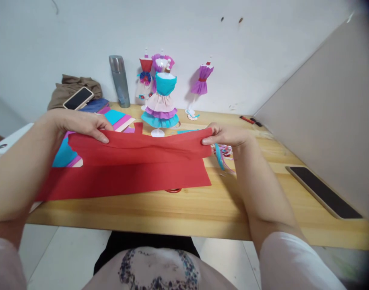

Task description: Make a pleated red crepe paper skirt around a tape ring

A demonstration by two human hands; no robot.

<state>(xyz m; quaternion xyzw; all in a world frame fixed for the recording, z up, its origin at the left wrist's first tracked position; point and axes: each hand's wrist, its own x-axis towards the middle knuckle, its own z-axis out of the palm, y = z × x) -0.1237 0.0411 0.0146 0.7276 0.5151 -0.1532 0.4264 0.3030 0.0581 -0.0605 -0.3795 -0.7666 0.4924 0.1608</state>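
1. Pinching the far edge of a sheet of red crepe paper [132, 165], the left hand [81, 123] had its fingers laid flat over the paper's upper left corner, thumb hidden beneath, closed on the fold.
2. The right hand [228, 135] gripped the same edge at its right end, fingertips curled tight on the paper at centre frame.
3. The red crepe paper stretched between the two hands, its far part folded toward the person, the rest lying flat on the wooden table [202, 209] across the middle of the frame.
4. Just beyond the paper stood a small mannequin in a teal, pink and purple paper dress [161, 104], with two more dressed figures [151, 74] behind it and a purple one [202, 78] to the right, all near the wall.
5. A grey flask [120, 80] stood upper left, beside a phone [78, 98] resting on brown cloth.
6. Coloured paper sheets [116, 117] lay under the left hand; a dark tablet [323, 191] lay at the right edge.
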